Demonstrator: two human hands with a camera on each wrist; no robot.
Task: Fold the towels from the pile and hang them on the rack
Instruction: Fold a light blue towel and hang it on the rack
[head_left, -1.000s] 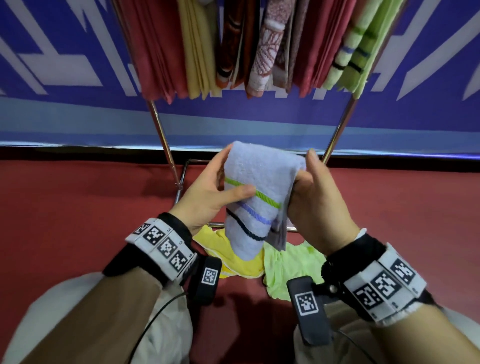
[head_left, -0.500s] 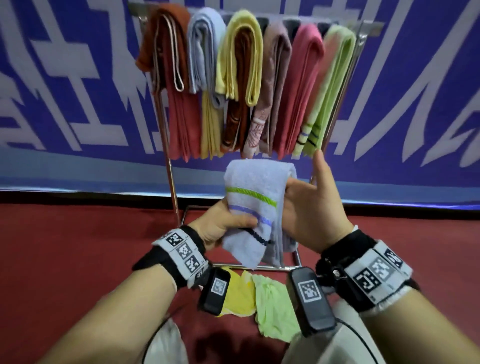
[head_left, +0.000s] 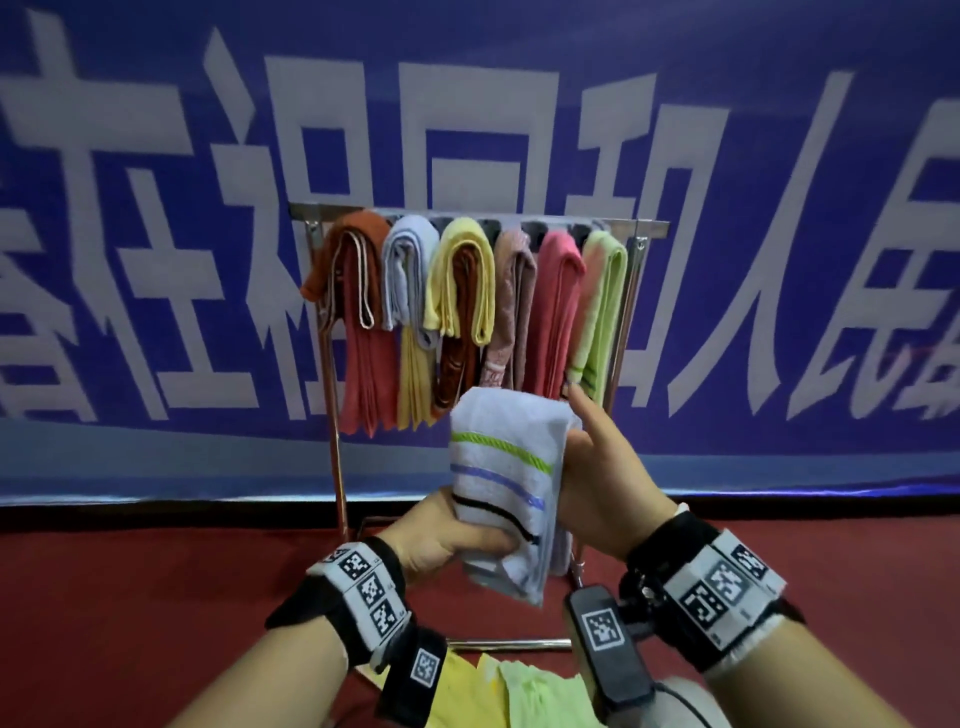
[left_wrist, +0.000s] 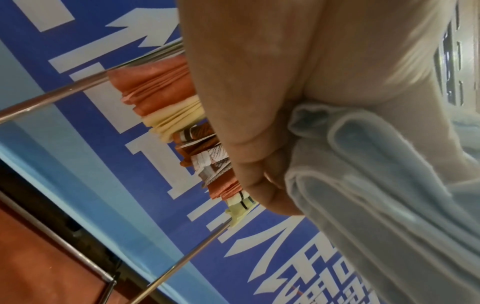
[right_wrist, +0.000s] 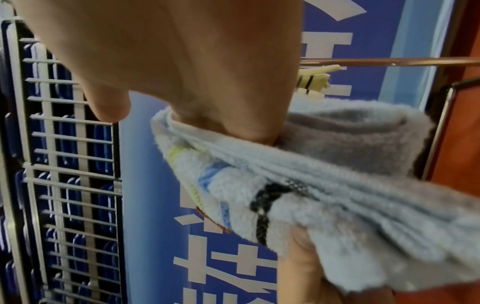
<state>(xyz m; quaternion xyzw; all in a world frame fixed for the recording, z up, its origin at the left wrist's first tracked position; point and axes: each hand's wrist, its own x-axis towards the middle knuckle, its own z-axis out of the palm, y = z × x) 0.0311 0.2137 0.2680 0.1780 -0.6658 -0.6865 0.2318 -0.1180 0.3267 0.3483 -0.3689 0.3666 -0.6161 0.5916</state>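
Towel (head_left: 498, 467), soft, light and floppy, hung folded between both hands: the left grip (head_left: 441, 540) clenched its lower layers and the right grip (head_left: 608, 499) had fingers tucked round its side fold. Held by the top fold, it would likely drape cleanly over the rack (head_left: 649, 224) beyond.

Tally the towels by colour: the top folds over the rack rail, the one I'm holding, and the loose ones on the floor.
Orange fold: 1
Pale blue fold, striped towel: 2
Yellow fold, yellow floor towel: 2
Dusty pink fold: 1
Pink fold: 1
Green fold, green floor towel: 2
Total: 9
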